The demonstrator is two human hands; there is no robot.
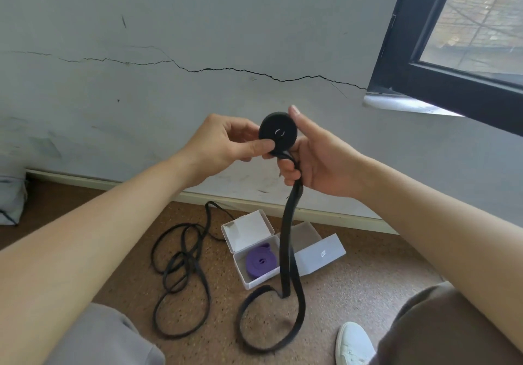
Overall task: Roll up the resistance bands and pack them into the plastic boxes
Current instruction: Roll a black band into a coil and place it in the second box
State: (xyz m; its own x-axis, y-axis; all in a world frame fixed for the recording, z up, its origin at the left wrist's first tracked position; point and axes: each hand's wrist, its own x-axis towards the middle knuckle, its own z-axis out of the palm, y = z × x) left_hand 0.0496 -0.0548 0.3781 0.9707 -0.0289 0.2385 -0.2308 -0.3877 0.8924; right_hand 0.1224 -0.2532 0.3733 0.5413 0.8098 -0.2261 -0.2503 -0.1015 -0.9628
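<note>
- The black roll (278,132) is held up at chest height in front of the wall, its flat face toward the camera and its winding axis pointing at the viewer.
- The left hand (226,141) has its grip clamped on the roll, thumb on the near face and fingers behind.
- The right hand (317,163) has its thumb upright against the roll's right edge, and its fingers are curled round the tail (288,237) just below the roll.
- The tail leaves the roll's underside and hangs straight down, then loops on the floor (353,279). The unwound length lies below both hands, so the next turns likely have to draw it upward.
- The hanging tail crosses in front of the open box (256,282), which holds a coiled purple band (261,262).
- A second box (319,254) lies open just right of the first, behind the tail, and looks free for this roll.
- Loose thin black bands (181,265) lie tangled on the floor to the left, apart from the tail.
- A white shoe (353,345) rests near the tail's floor loop and could snag it.
</note>
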